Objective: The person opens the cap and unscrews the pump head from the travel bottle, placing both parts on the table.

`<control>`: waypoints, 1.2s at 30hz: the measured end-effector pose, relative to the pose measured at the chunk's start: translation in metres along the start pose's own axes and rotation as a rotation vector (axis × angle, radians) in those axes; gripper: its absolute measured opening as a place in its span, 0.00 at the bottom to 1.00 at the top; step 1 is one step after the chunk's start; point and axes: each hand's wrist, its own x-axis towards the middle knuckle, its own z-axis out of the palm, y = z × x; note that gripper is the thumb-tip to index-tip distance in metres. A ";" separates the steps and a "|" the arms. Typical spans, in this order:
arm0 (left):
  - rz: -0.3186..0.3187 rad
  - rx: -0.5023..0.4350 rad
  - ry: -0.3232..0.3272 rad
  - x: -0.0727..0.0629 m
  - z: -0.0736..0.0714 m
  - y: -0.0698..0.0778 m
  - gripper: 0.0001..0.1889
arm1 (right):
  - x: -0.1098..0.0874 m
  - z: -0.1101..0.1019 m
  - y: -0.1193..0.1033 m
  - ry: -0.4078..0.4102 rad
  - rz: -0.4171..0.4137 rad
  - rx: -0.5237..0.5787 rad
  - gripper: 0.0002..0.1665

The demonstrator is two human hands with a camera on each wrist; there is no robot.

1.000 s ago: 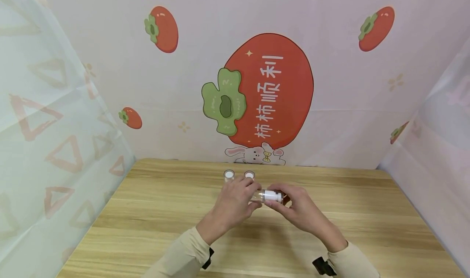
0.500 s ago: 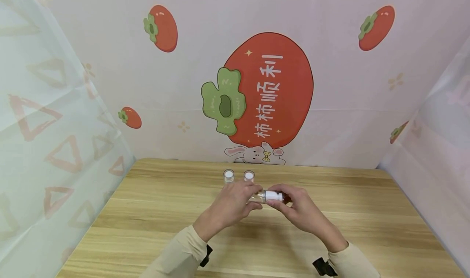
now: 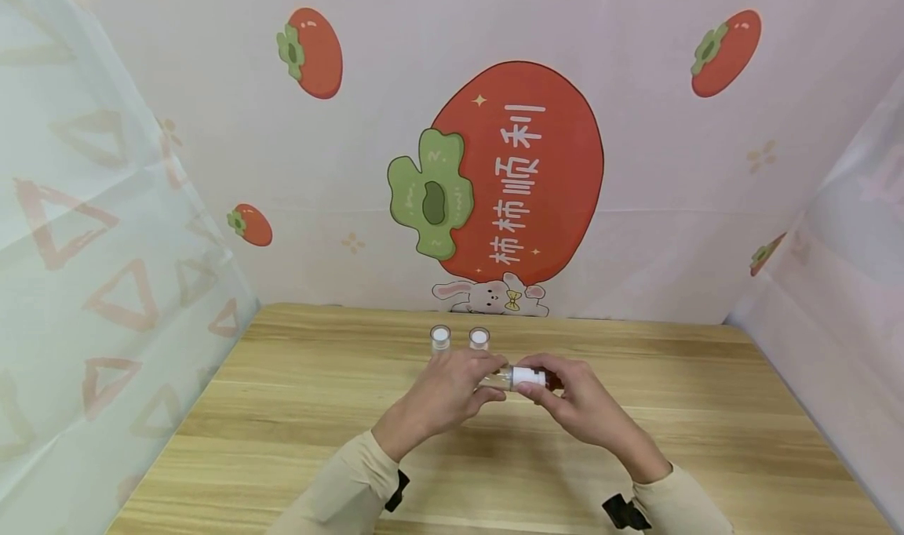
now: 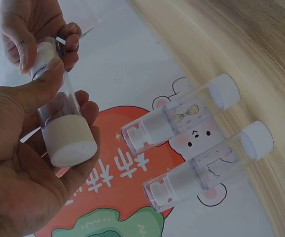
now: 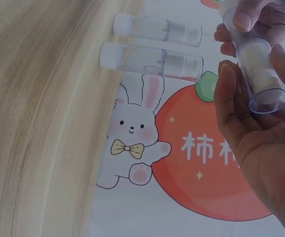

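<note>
A clear pump bottle [image 3: 526, 376] with a white collar lies roughly level between both hands in the head view. My left hand [image 3: 443, 398] grips its body; the left wrist view shows the white base [image 4: 71, 140] pointing out of that grip and the thumb along the side. My right hand [image 3: 582, 405] holds the pump end, fingers and thumb on either side of the transparent cap [image 5: 261, 74]. Two similar bottles stand just beyond the left hand: a left one [image 3: 441, 337] and a right one [image 3: 479, 338]. The left hand partly hides them in the head view.
A wooden table [image 3: 297, 409] carries everything. Behind it rises a cloth backdrop [image 3: 657, 205] printed with persimmons and a white rabbit, and patterned cloth walls flank both sides. Black straps [image 3: 625, 511] are around the sleeves' cuffs.
My left hand has shifted slightly toward me, uncovering more of the two standing bottles. The held bottle has slid a little to the right; both hands keep their hold.
</note>
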 end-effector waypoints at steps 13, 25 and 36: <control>-0.017 0.048 -0.011 0.000 -0.002 0.004 0.17 | -0.001 0.002 -0.002 0.029 -0.037 -0.030 0.08; -0.035 0.044 -0.014 0.000 -0.001 0.005 0.17 | -0.001 0.005 0.000 0.057 -0.076 -0.059 0.08; -0.014 -0.003 -0.014 -0.001 -0.002 0.001 0.16 | -0.001 0.003 -0.002 0.037 -0.060 -0.023 0.09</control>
